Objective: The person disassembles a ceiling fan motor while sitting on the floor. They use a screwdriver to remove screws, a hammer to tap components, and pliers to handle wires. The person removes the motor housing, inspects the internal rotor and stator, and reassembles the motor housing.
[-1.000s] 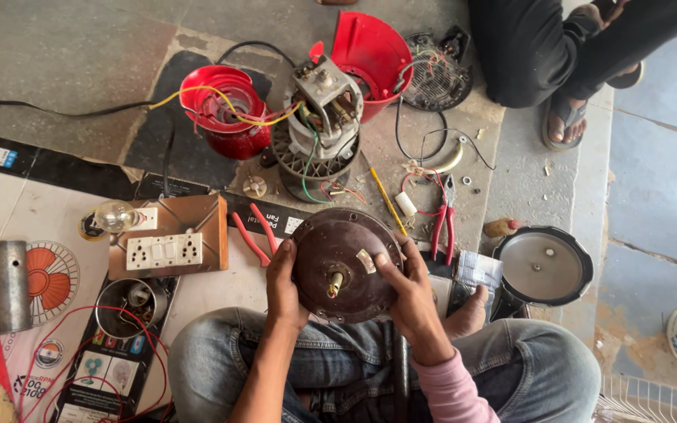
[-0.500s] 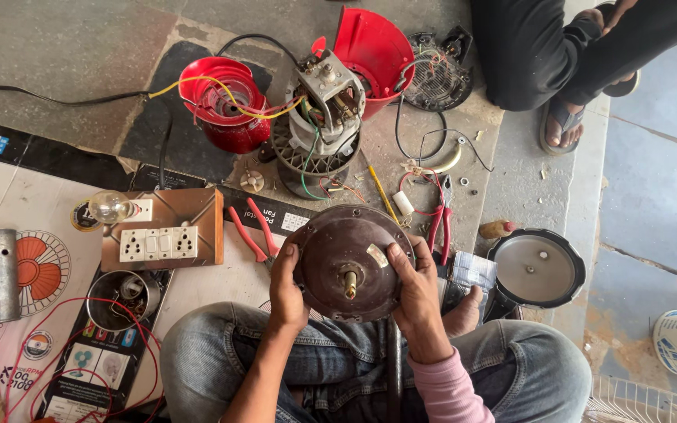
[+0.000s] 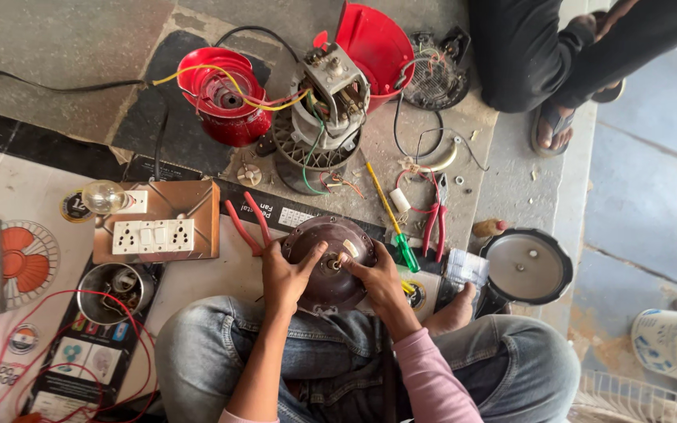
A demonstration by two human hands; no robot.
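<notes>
We see a white label patch (image 3: pixel 350 247) on the brown round motor housing (image 3: pixel 329 262) in our lap; left hand (image 3: pixel 285 274) and right hand (image 3: pixel 379 280) clasp it. Red pliers (image 3: pixel 246 223) lie just beside, switchboard (image 3: pixel 156 222) further left.

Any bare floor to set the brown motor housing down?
Bare grey floor top left, beyond the black cable, and tile right of the pot lid. Crowded around the red housing, stator and pliers.
</notes>
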